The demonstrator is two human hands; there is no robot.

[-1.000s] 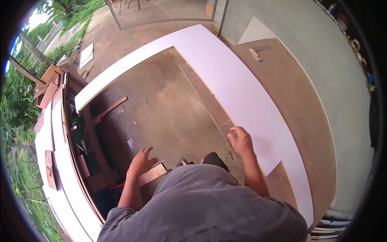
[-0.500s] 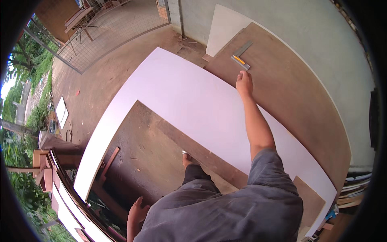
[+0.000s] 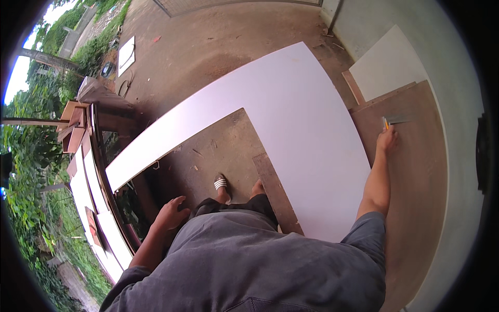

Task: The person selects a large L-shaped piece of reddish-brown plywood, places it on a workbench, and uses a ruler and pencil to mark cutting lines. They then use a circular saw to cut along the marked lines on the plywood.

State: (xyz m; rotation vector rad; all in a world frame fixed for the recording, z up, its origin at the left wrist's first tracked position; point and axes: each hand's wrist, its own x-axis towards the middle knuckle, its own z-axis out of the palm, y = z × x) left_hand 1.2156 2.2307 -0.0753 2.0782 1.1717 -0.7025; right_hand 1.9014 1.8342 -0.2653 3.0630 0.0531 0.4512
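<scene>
My right hand (image 3: 386, 139) reaches to the brown board (image 3: 413, 197) on the right, closed on a metal square (image 3: 399, 119), with a small yellow item (image 3: 386, 125), perhaps a pencil, beside its stock. The square's blade is blurred. My left hand (image 3: 172, 210) hangs open by my left side, its fingers loosely bent and holding nothing. A large white L-shaped panel (image 3: 312, 135) with an inner cut-out lies across the middle, between my body and the brown board, over a narrow dark wooden piece (image 3: 270, 182) along its inner edge.
Stacked boards (image 3: 83, 171) stand on the left beside greenery. A pale sheet (image 3: 384, 62) leans against the grey wall (image 3: 457, 135). My sandalled foot (image 3: 221, 184) shows through the cut-out. A white board (image 3: 126, 54) lies farther back, near a wire-mesh gate (image 3: 239, 5).
My right hand has moved from above the white panel out to the brown board and now grips the square. The view has swung around, and my feet show in the cut-out.
</scene>
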